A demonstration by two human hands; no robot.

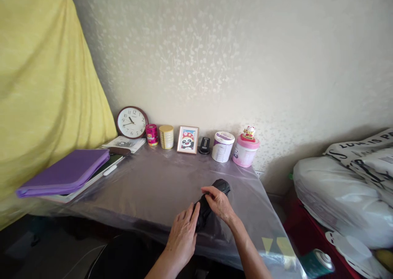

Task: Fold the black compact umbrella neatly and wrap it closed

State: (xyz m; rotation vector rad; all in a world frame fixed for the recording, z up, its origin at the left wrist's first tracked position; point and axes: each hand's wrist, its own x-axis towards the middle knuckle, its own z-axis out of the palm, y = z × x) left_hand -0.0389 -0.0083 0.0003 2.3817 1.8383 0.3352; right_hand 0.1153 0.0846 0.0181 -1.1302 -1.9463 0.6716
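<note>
1 black umbrella (205, 212) under fingers (211, 191)

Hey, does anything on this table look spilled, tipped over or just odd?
Nothing looks visibly spilled or tipped over. Only the little figurine seems slightly odd, perched atop the pink tub rather than on the table.

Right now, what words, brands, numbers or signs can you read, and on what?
"12", "3", "6" and other hours: round brown-rimmed clock.
"LOVE IS": black-lettered white material; remaining letters unclear.
Too small or blurred: clock's brand; labels on magenta cylindrical can, purple-and-white canister, pink-lidded canister; framed panda picture.
</note>
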